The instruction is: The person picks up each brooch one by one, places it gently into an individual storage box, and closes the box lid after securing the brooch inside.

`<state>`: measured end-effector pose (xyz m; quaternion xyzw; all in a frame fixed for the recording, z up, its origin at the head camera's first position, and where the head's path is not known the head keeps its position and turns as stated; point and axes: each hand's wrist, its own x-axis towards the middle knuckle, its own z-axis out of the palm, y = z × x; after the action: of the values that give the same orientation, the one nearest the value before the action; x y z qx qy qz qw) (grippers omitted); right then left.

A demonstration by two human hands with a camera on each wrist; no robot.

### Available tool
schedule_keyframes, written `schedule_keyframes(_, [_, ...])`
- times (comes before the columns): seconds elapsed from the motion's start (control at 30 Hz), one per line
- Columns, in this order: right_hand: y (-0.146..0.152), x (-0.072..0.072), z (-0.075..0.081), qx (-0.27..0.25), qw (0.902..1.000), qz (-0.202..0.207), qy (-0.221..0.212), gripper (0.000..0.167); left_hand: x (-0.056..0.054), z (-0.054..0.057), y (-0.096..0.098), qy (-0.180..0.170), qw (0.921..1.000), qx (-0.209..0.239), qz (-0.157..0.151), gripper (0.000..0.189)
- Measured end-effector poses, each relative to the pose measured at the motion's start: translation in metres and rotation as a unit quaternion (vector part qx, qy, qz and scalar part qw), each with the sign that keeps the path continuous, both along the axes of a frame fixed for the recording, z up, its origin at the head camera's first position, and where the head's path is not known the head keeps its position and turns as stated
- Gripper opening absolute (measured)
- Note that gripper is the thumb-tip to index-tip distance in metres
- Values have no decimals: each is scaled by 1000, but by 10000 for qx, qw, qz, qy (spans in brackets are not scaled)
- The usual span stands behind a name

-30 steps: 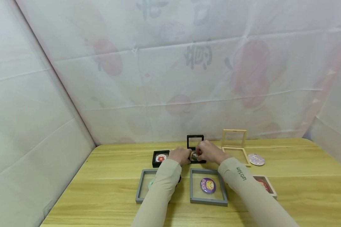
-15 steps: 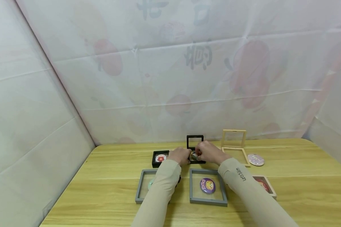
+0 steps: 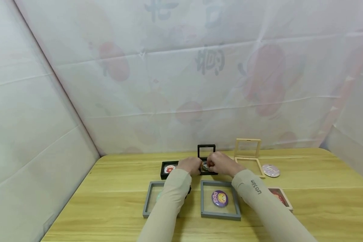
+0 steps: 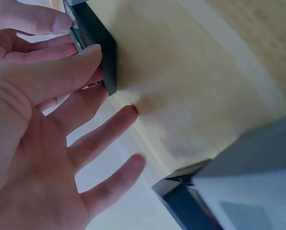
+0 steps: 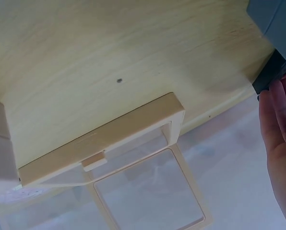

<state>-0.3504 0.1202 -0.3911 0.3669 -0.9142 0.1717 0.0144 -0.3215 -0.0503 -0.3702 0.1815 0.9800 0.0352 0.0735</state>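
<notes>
In the head view, a small black display frame [image 3: 208, 173] lies at the back middle of the table, its lid raised upright behind it. A round badge [image 3: 204, 167] with a dark green part lies within its base. My left hand [image 3: 189, 166] holds the frame's left side; in the left wrist view its thumb and forefinger pinch the dark edge [image 4: 102, 45], the other fingers spread. My right hand [image 3: 223, 163] bends in from the right, thumb and forefinger on the badge. In the right wrist view, the right fingers [image 5: 280, 108] reach into the black frame, partly cut off.
A black frame with a red-flower badge [image 3: 169, 169] sits left. Nearer are two grey frames, one with a purple bear badge [image 3: 219, 198], the other partly under my left sleeve. Rightward are an open beige frame [image 3: 261, 169], a loose lilac badge [image 3: 271, 170] and a pale frame [image 3: 287, 199].
The right fingers have shifted slightly at the badge, which now looks lower and flatter in the black frame. The left hand stays at the frame's side; the whole head view has drifted slightly.
</notes>
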Motion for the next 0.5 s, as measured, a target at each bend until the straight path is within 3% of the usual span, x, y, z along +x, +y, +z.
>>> schedule_keyframes(0.17, [5,-4,5,-394,9991,-92,-124,9,-2,8,-10,-305,9989,351,-90,10])
schedule_keyframes(0.27, [13,-6,11,-607,9975,-353,-61,7,-4,7,-19,-375,9978,548,-70,18])
schedule_keyframes(0.5, [23,-7,14,-372,9970,-647,-184,13,-7,3,-28,253,9908,1333,4,18])
